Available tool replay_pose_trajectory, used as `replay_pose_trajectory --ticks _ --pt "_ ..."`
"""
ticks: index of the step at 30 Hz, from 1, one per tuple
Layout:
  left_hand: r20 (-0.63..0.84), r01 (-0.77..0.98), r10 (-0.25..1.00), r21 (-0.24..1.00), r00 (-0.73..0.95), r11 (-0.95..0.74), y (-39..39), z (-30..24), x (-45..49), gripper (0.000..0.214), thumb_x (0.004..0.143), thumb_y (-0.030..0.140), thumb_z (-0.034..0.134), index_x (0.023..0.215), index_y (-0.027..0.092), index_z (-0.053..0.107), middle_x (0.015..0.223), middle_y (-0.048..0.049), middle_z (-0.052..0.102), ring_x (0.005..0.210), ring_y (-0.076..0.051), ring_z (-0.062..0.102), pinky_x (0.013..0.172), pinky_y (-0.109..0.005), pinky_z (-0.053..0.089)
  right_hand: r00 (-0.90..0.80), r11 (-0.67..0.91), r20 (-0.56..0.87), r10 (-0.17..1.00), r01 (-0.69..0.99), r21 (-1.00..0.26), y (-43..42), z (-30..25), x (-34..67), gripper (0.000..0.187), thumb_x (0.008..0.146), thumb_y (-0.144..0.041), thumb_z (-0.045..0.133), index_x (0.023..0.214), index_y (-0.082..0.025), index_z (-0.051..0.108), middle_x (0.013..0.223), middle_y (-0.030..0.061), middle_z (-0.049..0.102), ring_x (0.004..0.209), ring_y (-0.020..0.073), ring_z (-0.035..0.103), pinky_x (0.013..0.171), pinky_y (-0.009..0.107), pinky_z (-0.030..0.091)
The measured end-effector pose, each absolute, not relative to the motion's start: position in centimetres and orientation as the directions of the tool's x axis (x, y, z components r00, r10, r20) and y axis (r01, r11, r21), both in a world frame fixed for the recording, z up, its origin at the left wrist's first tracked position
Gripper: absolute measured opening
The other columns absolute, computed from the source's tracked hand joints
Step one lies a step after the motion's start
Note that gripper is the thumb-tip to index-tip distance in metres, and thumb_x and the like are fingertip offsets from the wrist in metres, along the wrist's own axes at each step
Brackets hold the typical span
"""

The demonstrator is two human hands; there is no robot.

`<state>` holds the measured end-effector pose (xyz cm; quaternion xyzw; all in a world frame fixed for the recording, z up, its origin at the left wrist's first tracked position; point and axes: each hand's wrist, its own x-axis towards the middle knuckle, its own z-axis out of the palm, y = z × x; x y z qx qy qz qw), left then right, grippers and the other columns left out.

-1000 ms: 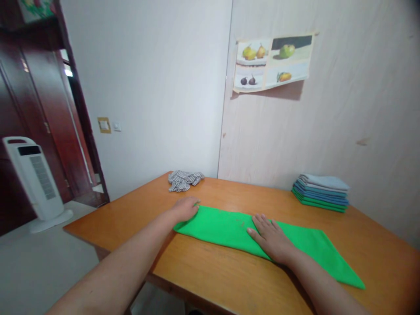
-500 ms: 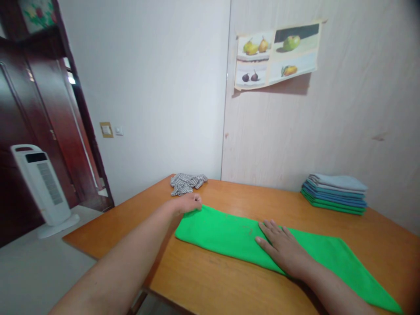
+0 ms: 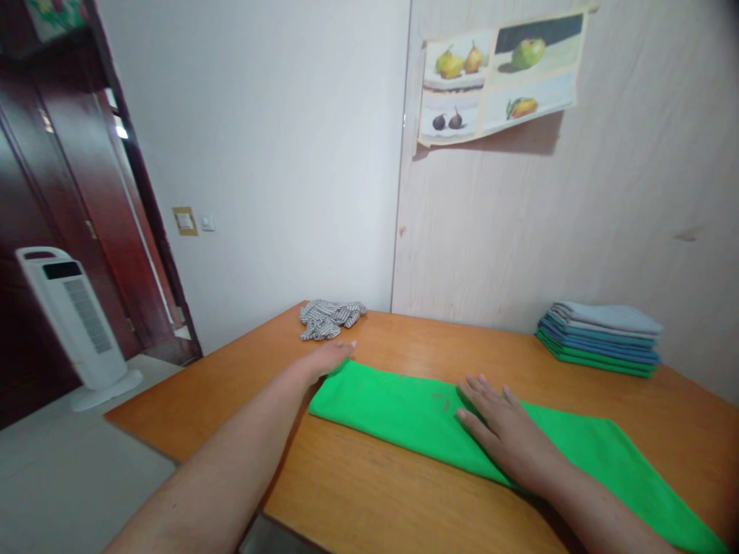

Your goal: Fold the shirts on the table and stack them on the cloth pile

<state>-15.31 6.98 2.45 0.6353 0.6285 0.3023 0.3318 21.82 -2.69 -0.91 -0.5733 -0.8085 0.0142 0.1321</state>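
Observation:
A long green cloth (image 3: 392, 392), folded into a strip, lies across the wooden table, with small dark marks near its middle. At its far left corner is my left hand (image 3: 330, 356), touching the edge with its fingers loosened and pointing right; some fingers are hidden. My right hand (image 3: 508, 435) rests flat on the middle of the cloth, fingers spread and palm down. The right end of the cloth slants toward the lower right, partly behind my right forearm.
A crumpled striped cloth (image 3: 329, 317) lies at the table's back left. Folded grey, blue and green cloths form a stack (image 3: 600, 338) at the back right. The wooden table (image 3: 346, 492) meets the wall behind. A white tower heater or fan (image 3: 81, 327) stands on the floor at left.
My left hand has loosened from a closed pinch at the cloth's corner, its fingers now straighter. My right hand stays flat on the cloth. The view has shifted slightly.

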Motion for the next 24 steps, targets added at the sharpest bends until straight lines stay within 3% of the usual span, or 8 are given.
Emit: replay_pose_trajectory --ticks 2,5,8,11,15,19,24 --pt "-0.032 0.613 0.998 0.790 0.049 -0.005 7.1 2.8 -15.5 0.030 0.082 0.048 0.058 0.072 0.020 0.055 0.063 0.0011 0.057 0.059 -0.016 0.052 0.052 -0.026 0.037 -0.339 0.385 0.229 0.912 0.902 -0.196 -2.6 -0.7 21.5 0.076 0.097 -0.068 0.020 0.154 -0.021 0.035 0.162 0.0055 0.024 0.150 0.0239 0.017 0.123 0.048 0.012" --pt "-0.036 0.665 0.996 0.746 0.080 -0.027 7.2 2.9 -15.6 0.016 0.068 0.030 0.067 0.068 0.019 0.055 0.056 0.0035 0.053 0.054 -0.015 0.049 0.048 -0.025 0.033 -0.373 0.409 0.188 0.909 0.884 -0.224 -2.6 -0.8 21.1 0.074 0.096 -0.069 0.022 0.154 -0.024 0.035 0.162 0.0038 0.022 0.150 0.0253 0.015 0.123 0.050 0.014" --pt "0.019 0.696 0.997 0.714 0.079 -0.069 7.3 2.9 -15.4 0.018 0.064 0.020 0.063 0.081 0.019 0.060 0.063 0.0043 0.056 0.057 -0.015 0.052 0.049 -0.023 0.034 -0.369 0.382 0.098 0.924 0.895 -0.229 -2.8 -1.2 20.8 0.075 0.095 -0.072 0.022 0.153 -0.027 0.037 0.161 0.0034 0.026 0.150 0.0275 0.016 0.122 0.053 0.012" --pt "0.140 0.727 0.989 0.673 0.053 -0.134 7.4 2.5 -15.1 0.027 0.067 0.015 0.058 0.093 0.020 0.060 0.080 0.0018 0.062 0.075 -0.017 0.058 0.058 -0.023 0.040 -0.354 0.360 0.071 0.933 0.908 -0.214 -2.9 -1.4 20.7 0.077 0.094 -0.074 0.020 0.154 -0.027 0.034 0.161 0.0030 0.025 0.150 0.0268 0.015 0.122 0.053 0.010" --pt "0.212 0.784 0.975 0.592 0.069 -0.185 7.2 1.4 -15.5 0.021 0.066 0.015 0.065 0.086 0.020 0.061 0.089 0.0002 0.065 0.090 -0.019 0.059 0.075 -0.024 0.044 -0.347 0.353 0.065 0.935 0.913 -0.202 -2.8 -1.3 20.7 0.077 0.094 -0.074 0.018 0.154 -0.027 0.032 0.162 0.0025 0.022 0.150 0.0263 0.014 0.122 0.053 0.010" --pt "0.259 0.845 0.966 0.518 -0.007 -0.133 7.0 1.5 -15.8 0.015 0.079 0.026 0.062 0.092 0.018 0.060 0.088 -0.0039 0.065 0.086 -0.022 0.060 0.076 -0.030 0.046 -0.351 0.360 0.082 0.933 0.908 -0.212 -2.7 -1.6 20.9 0.076 0.094 -0.074 0.019 0.154 -0.029 0.033 0.161 0.0021 0.023 0.150 0.0270 0.015 0.122 0.054 0.010" --pt "0.376 0.901 0.926 0.388 0.036 -0.193 5.0 2.8 -13.4 0.023 0.095 0.026 0.039 0.102 0.018 0.060 0.109 -0.0125 0.064 0.110 -0.027 0.056 0.096 -0.039 0.040 -0.355 0.366 0.091 0.931 0.905 -0.215 -2.4 -2.2 21.1 0.075 0.094 -0.073 0.021 0.153 -0.030 0.034 0.161 0.0009 0.024 0.150 0.0272 0.016 0.122 0.054 0.010"
